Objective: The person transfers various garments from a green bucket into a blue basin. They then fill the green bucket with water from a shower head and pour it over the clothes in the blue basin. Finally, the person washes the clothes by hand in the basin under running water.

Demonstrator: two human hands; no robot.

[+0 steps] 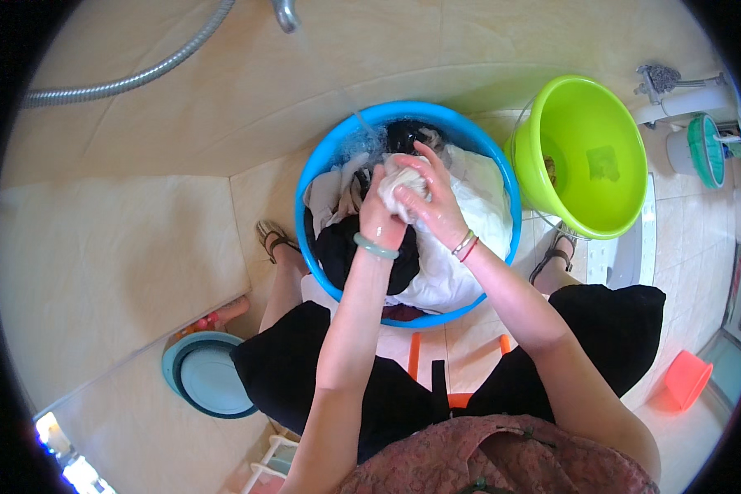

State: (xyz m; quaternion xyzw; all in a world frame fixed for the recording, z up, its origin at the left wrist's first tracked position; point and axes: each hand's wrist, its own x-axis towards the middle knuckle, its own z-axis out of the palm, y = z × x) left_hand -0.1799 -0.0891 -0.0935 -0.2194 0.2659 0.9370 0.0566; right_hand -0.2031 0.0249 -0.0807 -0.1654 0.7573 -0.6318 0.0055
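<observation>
Over a round blue tub (512,247) my left hand (379,212) and my right hand (438,206) press a bunched white cloth (403,185) between them. Both hands are closed around it, the left one from the left side and the right one from the right. Below them the tub holds a heap of wet laundry: white fabric (477,193) on the right and black fabric (337,251) at the front left. Water runs from a metal spout (286,15) into the tub's far left part, where it splashes and foams.
A lime-green bucket (626,148) stands right of the tub, touching or very near it. Grey-blue basins (216,379) rest at the lower left. A coral container (688,379) is at the far right. A metal hose (132,81) hangs along the tiled wall.
</observation>
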